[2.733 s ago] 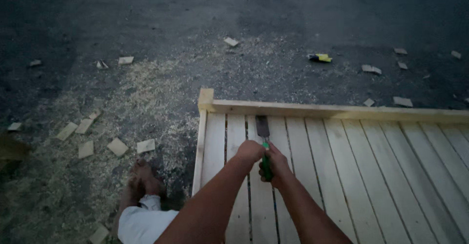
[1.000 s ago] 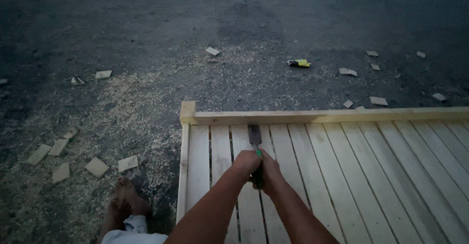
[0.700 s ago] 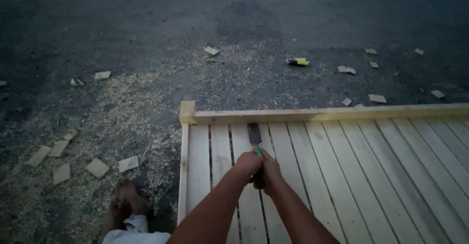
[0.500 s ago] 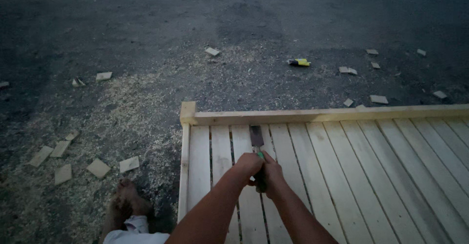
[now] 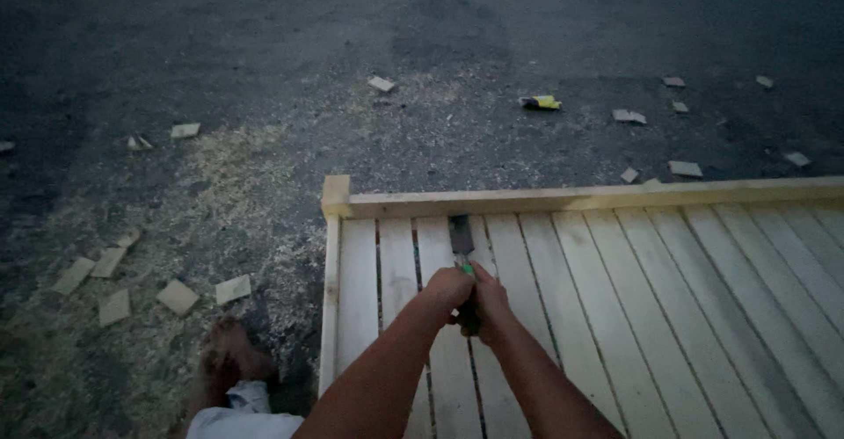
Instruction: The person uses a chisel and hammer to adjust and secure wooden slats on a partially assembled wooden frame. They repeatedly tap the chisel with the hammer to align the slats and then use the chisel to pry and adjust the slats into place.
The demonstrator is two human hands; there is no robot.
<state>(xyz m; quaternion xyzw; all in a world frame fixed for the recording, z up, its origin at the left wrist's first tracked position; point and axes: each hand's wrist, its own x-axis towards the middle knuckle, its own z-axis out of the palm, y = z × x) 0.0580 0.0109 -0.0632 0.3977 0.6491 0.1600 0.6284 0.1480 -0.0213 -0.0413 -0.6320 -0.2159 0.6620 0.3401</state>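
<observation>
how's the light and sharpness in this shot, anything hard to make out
Head view: dim, bluish low light, no glare or hard shadows; the pale slatted panel stands out, the dark ground is murky. The left hand and right hand are soft, so the green-handled tool in their grip is hard to identify.

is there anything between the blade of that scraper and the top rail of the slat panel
Nothing visible. Both hands grip the green-handled scraper, its blade flat on a slat just short of the top rail; only bare wood lies between them.
</observation>
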